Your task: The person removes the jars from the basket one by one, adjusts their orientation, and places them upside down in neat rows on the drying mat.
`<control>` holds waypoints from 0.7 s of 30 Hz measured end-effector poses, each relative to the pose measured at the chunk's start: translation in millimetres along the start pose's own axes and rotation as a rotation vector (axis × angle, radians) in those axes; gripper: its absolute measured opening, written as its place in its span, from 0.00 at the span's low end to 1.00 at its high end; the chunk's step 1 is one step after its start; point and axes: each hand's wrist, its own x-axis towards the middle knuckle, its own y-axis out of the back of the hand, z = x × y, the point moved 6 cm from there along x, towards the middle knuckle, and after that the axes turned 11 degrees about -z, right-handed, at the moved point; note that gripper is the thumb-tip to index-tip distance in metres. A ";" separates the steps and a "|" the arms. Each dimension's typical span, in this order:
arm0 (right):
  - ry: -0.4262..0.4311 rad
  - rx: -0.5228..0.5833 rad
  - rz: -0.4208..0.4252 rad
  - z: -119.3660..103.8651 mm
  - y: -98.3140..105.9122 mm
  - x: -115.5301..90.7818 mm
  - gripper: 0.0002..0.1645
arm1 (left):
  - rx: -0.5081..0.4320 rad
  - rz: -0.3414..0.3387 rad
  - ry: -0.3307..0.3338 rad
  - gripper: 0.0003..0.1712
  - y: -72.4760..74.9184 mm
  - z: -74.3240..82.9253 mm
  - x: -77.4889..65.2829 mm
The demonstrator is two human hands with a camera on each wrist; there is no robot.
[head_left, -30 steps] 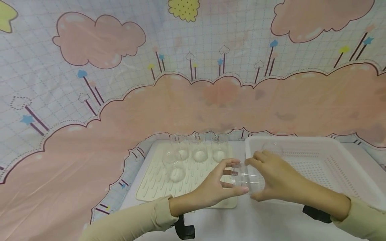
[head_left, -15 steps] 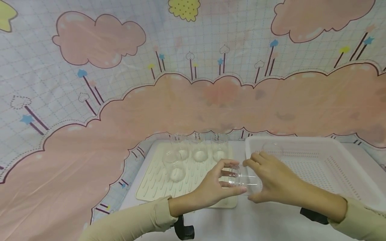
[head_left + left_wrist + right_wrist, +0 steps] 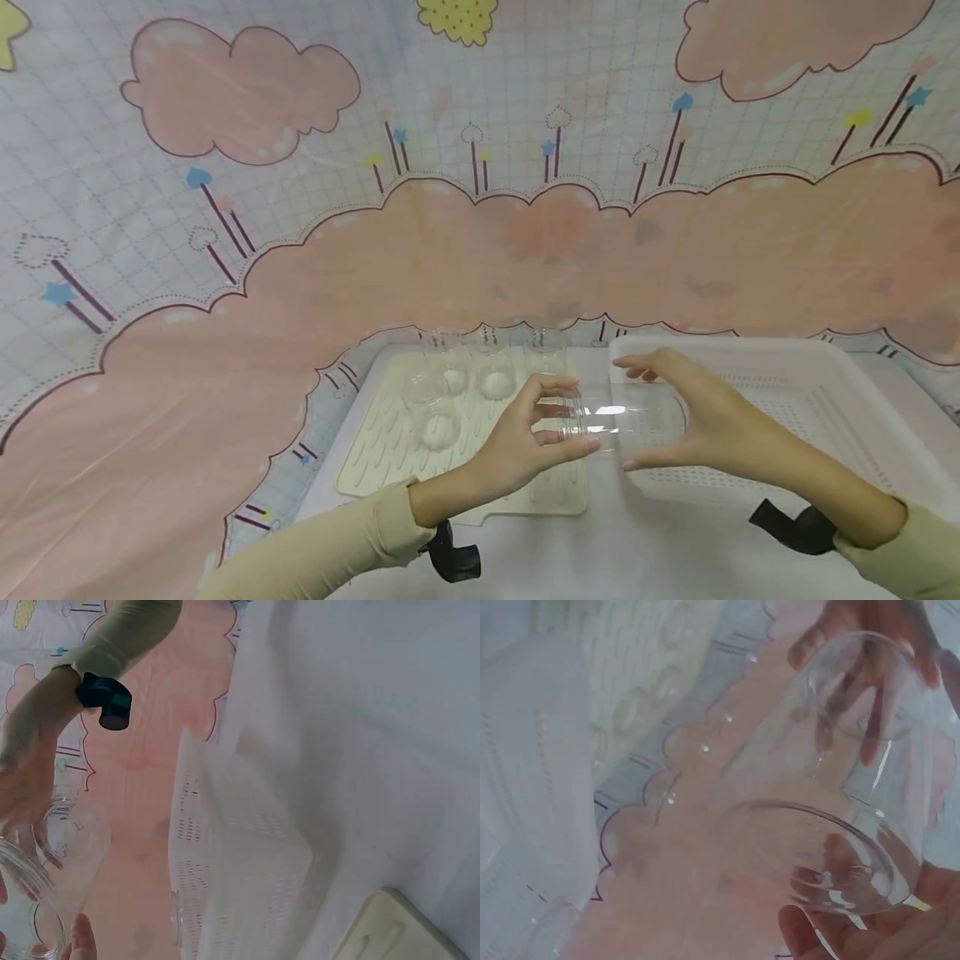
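Note:
A clear jar (image 3: 622,417) lies sideways in the air between both hands, its ridged mouth end to the left. My left hand (image 3: 517,429) holds that mouth end, fingers above and thumb below. Around the base end my right hand (image 3: 701,408) is spread wide, its fingertips above the jar and its thumb beneath. In the right wrist view the jar's rounded base (image 3: 817,859) is close to my right hand (image 3: 885,930), and contact is hard to tell. Several similar clear jars (image 3: 438,425) stand on the cream ribbed mat (image 3: 382,467) to the left.
A white perforated basket (image 3: 840,367) stands at the right, behind my right hand. One clear round item (image 3: 555,930) shows in it in the right wrist view. White cloth (image 3: 600,550) covers the table, and a printed curtain (image 3: 480,267) hangs behind.
The jar has risen slightly, and more of its base end shows. My right hand has moved up and right, its fingers spread wider. My left hand has lifted slightly with the jar.

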 end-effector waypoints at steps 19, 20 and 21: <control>0.080 1.288 0.353 40.9 -42.3 -9.9 0.27 | 0.010 0.066 -0.064 0.37 19.3 12.4 5.3; 0.116 1.339 0.370 39.5 -45.8 -8.9 0.26 | 0.008 0.066 -0.066 0.37 19.5 12.1 5.6; 0.156 1.376 0.372 37.6 -49.0 -7.4 0.24 | 0.005 0.066 -0.070 0.37 19.7 11.9 5.7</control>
